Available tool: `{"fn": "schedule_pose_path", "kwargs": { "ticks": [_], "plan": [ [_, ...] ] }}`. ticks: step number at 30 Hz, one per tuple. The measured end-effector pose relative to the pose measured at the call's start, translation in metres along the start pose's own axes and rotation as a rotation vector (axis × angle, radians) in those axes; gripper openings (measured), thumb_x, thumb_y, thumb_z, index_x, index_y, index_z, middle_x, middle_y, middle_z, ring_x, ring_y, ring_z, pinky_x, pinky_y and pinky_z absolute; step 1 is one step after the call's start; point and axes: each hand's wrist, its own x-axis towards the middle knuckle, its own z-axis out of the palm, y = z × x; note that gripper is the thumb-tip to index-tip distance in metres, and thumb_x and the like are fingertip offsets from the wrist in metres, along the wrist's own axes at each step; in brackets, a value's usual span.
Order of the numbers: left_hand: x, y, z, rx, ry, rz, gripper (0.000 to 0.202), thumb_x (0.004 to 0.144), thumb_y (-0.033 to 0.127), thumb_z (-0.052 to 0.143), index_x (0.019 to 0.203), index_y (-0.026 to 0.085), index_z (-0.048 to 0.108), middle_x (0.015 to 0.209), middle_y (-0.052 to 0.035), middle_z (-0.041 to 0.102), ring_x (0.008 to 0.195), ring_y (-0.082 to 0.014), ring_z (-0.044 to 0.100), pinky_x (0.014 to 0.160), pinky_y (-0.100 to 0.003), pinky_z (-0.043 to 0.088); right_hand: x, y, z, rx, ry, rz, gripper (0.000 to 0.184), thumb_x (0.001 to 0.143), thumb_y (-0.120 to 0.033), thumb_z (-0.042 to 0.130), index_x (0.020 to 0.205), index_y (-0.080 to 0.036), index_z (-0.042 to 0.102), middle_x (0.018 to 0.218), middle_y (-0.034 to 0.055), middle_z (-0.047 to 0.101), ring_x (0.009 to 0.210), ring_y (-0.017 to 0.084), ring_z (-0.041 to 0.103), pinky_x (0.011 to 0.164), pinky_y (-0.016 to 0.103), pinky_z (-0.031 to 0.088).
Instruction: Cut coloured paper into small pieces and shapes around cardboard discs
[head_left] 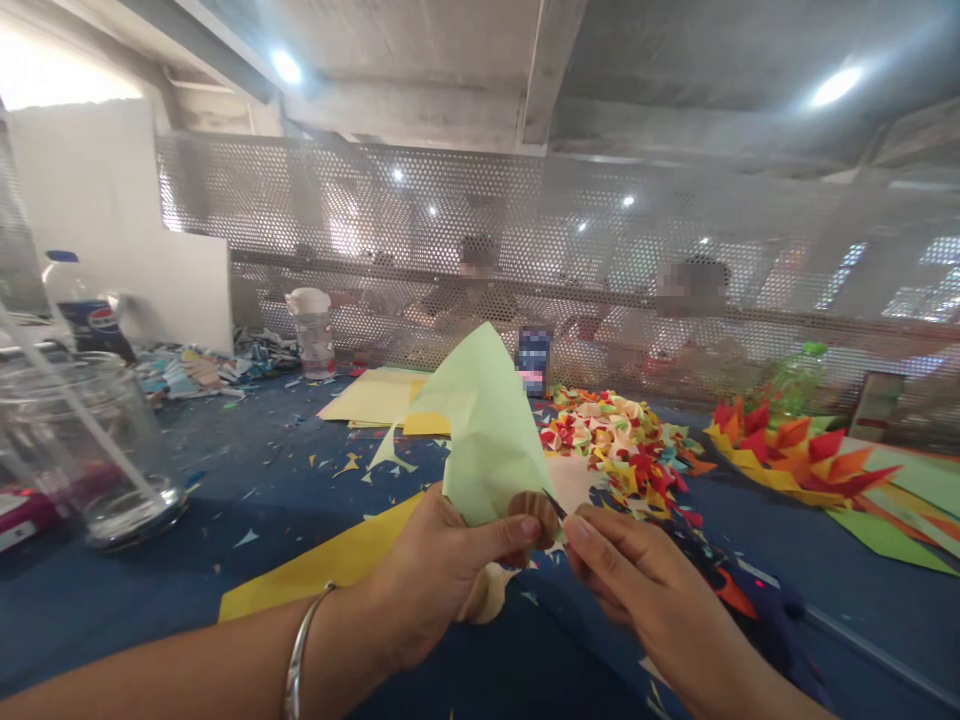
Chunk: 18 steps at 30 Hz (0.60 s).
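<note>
My left hand [450, 560], a silver bangle on its wrist, is closed on a pale green sheet of paper [495, 430], which stands up from the fingers. A curved notch is cut from its left side. At the sheet's lower right edge, my right hand [630, 570] is closed around what looks like scissors; only a thin dark blade [553, 503] shows, touching or very near the paper, and the handles are hidden. Below the left hand lies a beige piece [487, 595], partly covered. A yellow sheet [322, 560] lies flat beside the left forearm.
Folded paper pieces [622, 440] are heaped behind my right hand, with a red-orange paper flower [795, 460] farther right. A glass jar [90, 450], cola bottle [86, 310] and lidded cup [311, 335] stand left. A perforated screen [360, 210] bounds the back; people sit beyond.
</note>
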Motion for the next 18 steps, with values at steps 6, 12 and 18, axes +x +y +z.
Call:
{"fn": "schedule_pose_path", "kwargs": {
  "ticks": [6,12,18],
  "plan": [
    [0.0001,0.0018,-0.0004,0.058,0.039,0.019,0.013,0.073,0.025,0.073,0.081,0.015,0.070,0.075,-0.0032,0.063,0.068,-0.0119,0.053,0.064,-0.025,0.041,0.0003,0.0021,-0.0026,-0.092,0.008,-0.040,0.047,0.091,-0.058,0.047,0.064,-0.020,0.040,0.059,-0.0074,0.025,0.049,0.008,0.018,0.041,0.023,0.015],
    [0.0001,0.0043,-0.0016,0.091,0.063,0.019,0.014,0.071,0.023,0.071,0.079,0.012,0.069,0.074,-0.0043,0.062,0.066,-0.0119,0.051,0.058,-0.024,0.037,0.0019,0.0032,-0.0060,-0.192,0.020,-0.082,0.045,0.094,-0.055,0.044,0.066,-0.021,0.039,0.063,-0.0061,0.028,0.053,0.009,0.024,0.044,0.023,0.020],
    [0.0009,0.0053,-0.0024,0.044,0.081,-0.029,0.017,0.067,0.025,0.074,0.073,0.011,0.067,0.068,-0.0041,0.060,0.060,-0.0106,0.046,0.056,-0.025,0.034,0.0038,0.0004,-0.0076,-0.267,0.014,-0.120,0.045,0.095,-0.055,0.041,0.066,-0.021,0.040,0.062,-0.0061,0.031,0.052,0.010,0.027,0.045,0.023,0.022]
  ]
}}
